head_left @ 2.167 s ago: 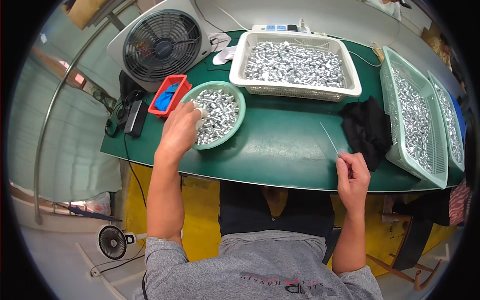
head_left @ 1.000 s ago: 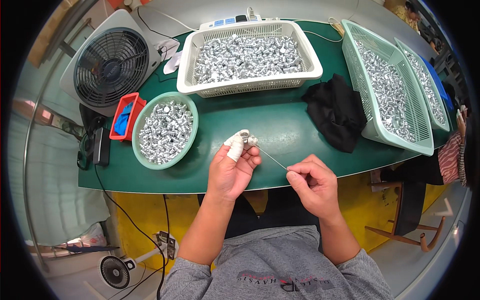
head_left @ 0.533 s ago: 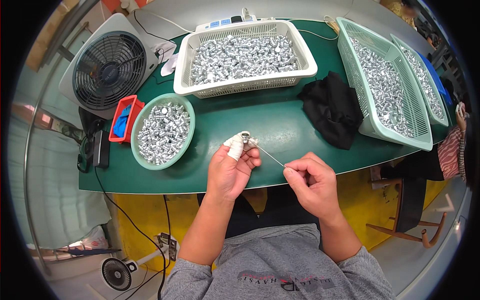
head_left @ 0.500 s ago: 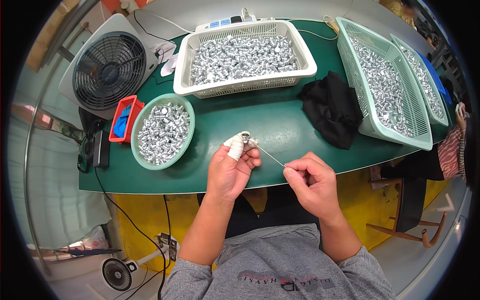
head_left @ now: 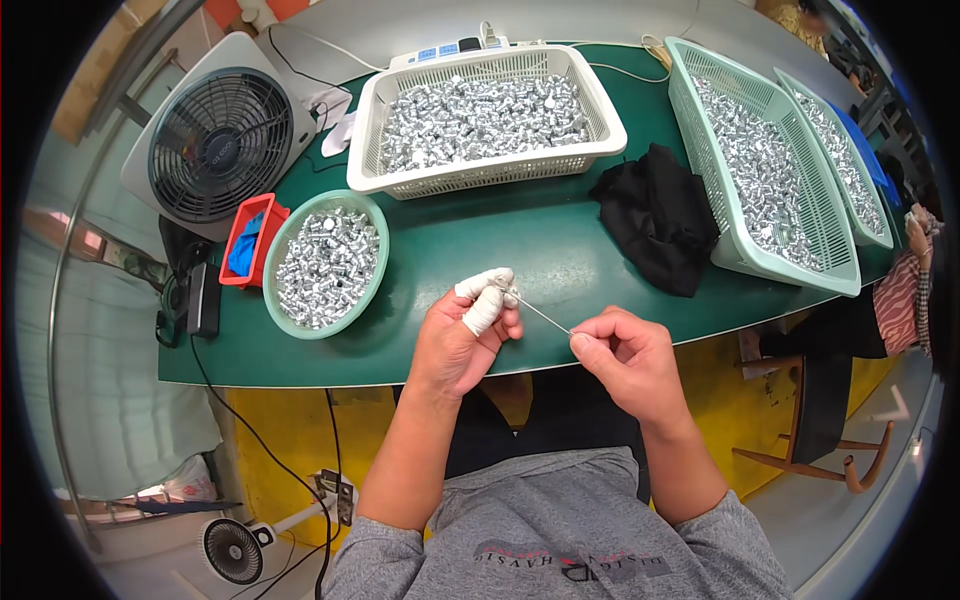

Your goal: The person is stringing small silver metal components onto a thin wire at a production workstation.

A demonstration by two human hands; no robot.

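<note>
Left hand [head_left: 460,343] newly tilted, fingertips [head_left: 500,277] together at thin rod [head_left: 541,313] clamped in right hand [head_left: 636,365].

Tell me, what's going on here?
A person's right hand pinches a thin, silvery rod, whose far end reaches the white-wrapped fingertips of the left hand; anything gripped there is hidden. To their left stands a round, pale-green plastic bowl of small silvery metal pieces; beyond, a white rectangular plastic basket holds more.
</note>
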